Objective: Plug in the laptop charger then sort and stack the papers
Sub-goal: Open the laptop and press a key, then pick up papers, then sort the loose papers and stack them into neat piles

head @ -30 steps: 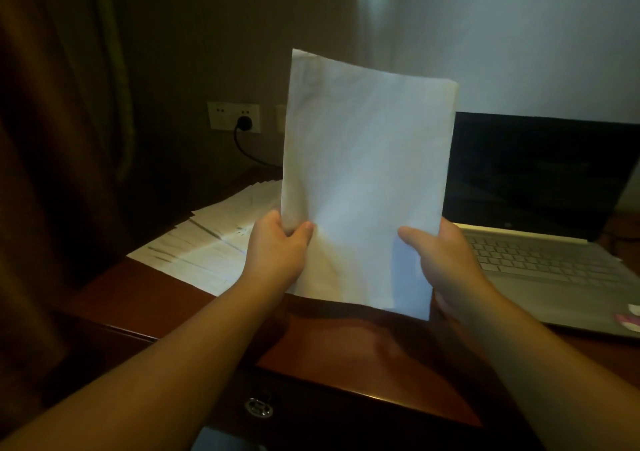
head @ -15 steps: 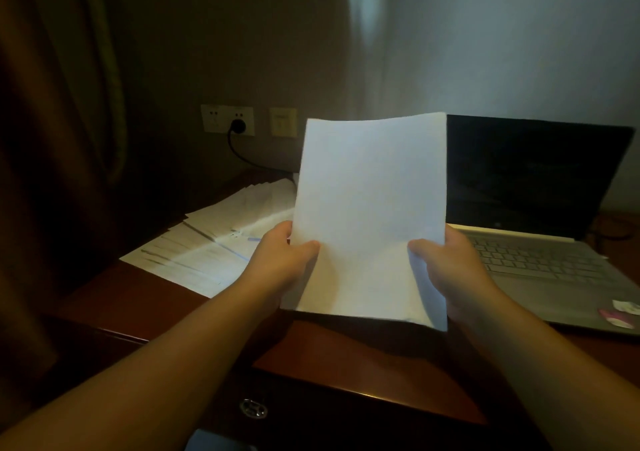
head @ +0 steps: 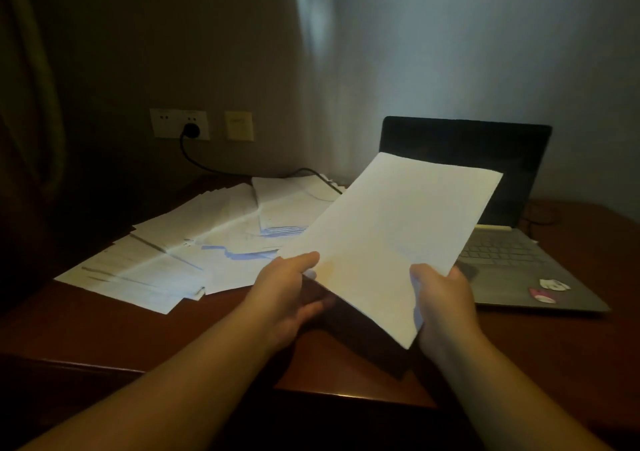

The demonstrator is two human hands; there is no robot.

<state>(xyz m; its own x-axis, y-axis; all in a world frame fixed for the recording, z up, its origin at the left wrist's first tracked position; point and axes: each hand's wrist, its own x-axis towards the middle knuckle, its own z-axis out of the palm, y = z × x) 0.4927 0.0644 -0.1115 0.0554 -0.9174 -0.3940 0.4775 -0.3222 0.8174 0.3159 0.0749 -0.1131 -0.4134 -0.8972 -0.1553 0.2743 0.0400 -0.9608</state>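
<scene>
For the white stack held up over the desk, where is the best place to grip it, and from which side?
Likely the near short edge of the paper stack, coming from the person's side, as the left hand and right hand do. It slopes up and away towards the laptop, so that edge is lowest and closest.

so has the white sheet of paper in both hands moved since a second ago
Yes. The white sheet of paper has tipped from upright to leaning back and dropped lower, its top edge now over the open grey laptop's dark screen.
</scene>
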